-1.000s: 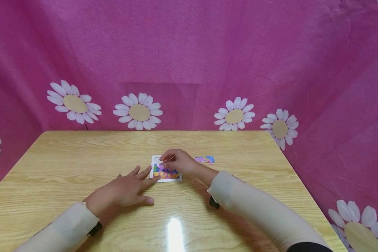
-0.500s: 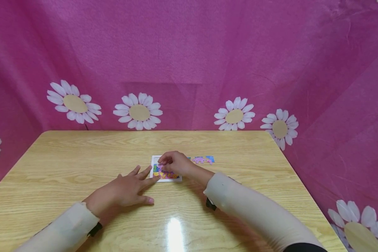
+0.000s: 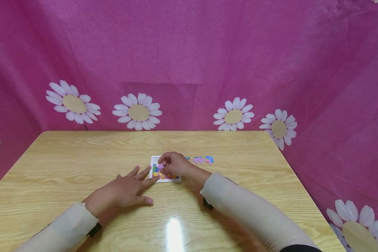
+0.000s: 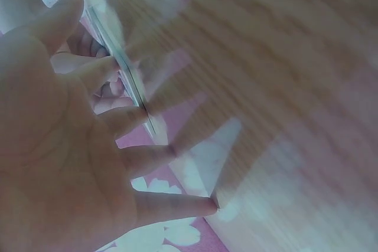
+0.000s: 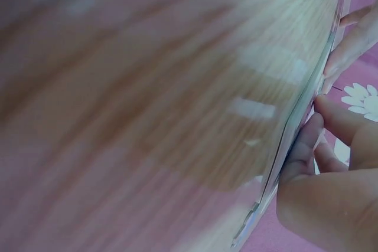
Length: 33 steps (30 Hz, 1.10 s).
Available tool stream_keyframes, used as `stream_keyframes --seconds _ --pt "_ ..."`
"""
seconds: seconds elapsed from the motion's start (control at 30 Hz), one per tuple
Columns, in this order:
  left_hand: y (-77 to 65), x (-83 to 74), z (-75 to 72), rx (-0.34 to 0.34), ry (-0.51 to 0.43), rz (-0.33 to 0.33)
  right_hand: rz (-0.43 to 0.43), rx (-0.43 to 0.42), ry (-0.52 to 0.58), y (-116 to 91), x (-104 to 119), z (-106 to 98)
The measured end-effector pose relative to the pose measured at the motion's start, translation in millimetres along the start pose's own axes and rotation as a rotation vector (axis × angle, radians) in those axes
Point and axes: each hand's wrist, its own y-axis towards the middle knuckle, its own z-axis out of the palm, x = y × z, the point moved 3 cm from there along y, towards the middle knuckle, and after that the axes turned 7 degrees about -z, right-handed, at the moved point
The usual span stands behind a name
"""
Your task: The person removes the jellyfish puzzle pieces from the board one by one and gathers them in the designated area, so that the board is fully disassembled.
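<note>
White-framed jigsaw (image 3: 170,180), part-filled, lies flat mid-table (image 3: 91,154). Left hand (image 3: 129,189) at 8 o'clock, fingers spread wide, gripping nothing, fingertips on the frame's left side, presumably to steady it. Right hand (image 3: 177,165) reaches over from 4 o'clock, fingers curled; cannot tell whether they pinch anything. Loose pieces (image 3: 198,160) between 2 and 3 o'clock, likely set for right-hand reach.

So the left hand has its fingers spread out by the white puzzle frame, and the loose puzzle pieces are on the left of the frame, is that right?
Not quite: the loose puzzle pieces lie to the right of the white puzzle frame, as the head view shows. The left hand does have its fingers spread by the frame.
</note>
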Motion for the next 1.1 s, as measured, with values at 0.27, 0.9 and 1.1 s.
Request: stream_keyframes --seconds 0.27,0.9,1.1 --pt "-0.2 0.1 0.4 -0.009 0.002 0.005 0.016 0.013 0.013 1.0 0.2 0.7" --pt "1.2 -0.4 0.3 -0.009 0.007 0.007 0.025 0.03 0.114 2.0 -0.4 0.7" --pt "0.8 -0.5 0.4 -0.007 0.004 0.005 0.009 0.073 0.2 1.6 -4.0 -3.0"
